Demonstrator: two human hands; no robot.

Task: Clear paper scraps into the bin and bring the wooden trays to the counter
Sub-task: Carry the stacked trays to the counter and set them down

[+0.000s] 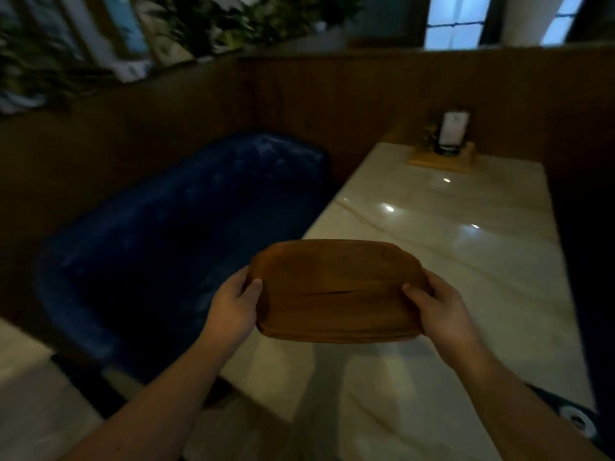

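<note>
A brown wooden tray (336,287) with rounded corners is held in the air above the near left corner of a pale marble table (466,261). My left hand (234,307) grips its left end, thumb on top. My right hand (439,311) grips its right end the same way. The tray is empty and has a thin dark crack across its middle. No paper scraps or bin show in this view.
A blue velvet sofa (173,247) stands left of the table against a dark wooden wall. At the table's far end sits a small wooden stand (442,159) with a menu card. A dark object with a white ring (575,419) lies at the lower right.
</note>
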